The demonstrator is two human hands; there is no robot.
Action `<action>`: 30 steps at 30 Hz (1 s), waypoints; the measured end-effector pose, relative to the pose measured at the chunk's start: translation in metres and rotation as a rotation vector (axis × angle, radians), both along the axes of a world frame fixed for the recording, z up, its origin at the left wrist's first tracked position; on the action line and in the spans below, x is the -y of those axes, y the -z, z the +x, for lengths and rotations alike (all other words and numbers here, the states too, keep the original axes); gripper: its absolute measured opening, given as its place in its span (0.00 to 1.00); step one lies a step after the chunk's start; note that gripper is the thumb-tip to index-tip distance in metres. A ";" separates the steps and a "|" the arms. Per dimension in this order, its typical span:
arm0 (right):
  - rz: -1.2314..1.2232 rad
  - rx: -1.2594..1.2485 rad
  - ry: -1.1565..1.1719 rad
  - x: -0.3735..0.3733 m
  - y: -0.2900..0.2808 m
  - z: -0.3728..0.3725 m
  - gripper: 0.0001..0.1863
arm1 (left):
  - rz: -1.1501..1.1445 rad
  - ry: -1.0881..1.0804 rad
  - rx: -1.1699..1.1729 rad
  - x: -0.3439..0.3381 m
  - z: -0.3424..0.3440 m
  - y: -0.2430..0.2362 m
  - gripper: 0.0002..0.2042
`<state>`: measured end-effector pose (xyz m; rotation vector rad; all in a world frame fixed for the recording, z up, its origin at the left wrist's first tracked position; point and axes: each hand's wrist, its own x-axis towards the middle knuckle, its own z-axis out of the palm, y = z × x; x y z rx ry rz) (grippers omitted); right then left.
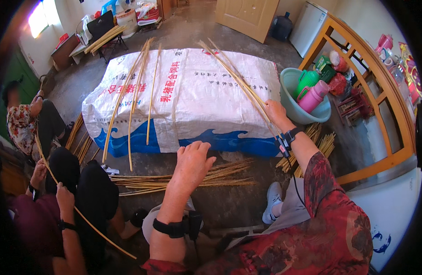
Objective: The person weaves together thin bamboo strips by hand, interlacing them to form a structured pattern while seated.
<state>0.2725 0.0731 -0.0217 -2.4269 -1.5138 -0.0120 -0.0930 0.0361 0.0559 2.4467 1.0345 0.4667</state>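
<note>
My right hand (276,112) is at the right side of a low table covered with white and blue woven sacks (211,105). Its fingers are closed around a few long, thin straw-coloured stalks (236,75) that slant toward the far edge; the fingertips are partly hidden. My left hand (192,161) hovers over the table's near edge with fingers bent and apart, holding nothing. More stalks (137,87) lie across the sacks at the left, some sticking out past the near edge. A single stalk (149,110) rests beside them.
Bundles of stalks lie on the floor before the table (188,178) and at its right (328,144). A pale green basin (289,85) with flasks stands right, by a wooden frame (385,110). At left, one person holds a long stalk (78,213); another person (23,119) sits beyond.
</note>
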 end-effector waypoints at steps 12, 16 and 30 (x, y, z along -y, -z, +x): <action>0.088 0.085 -0.126 0.013 -0.009 -0.026 0.12 | 0.034 -0.101 0.159 -0.011 -0.003 -0.001 0.14; 0.162 -0.188 -0.663 0.023 -0.002 -0.098 0.10 | -0.030 -0.141 0.131 -0.007 -0.008 -0.004 0.14; -0.548 -0.295 -0.574 0.064 0.202 -0.100 0.08 | -0.152 -0.167 0.163 -0.014 -0.014 -0.009 0.13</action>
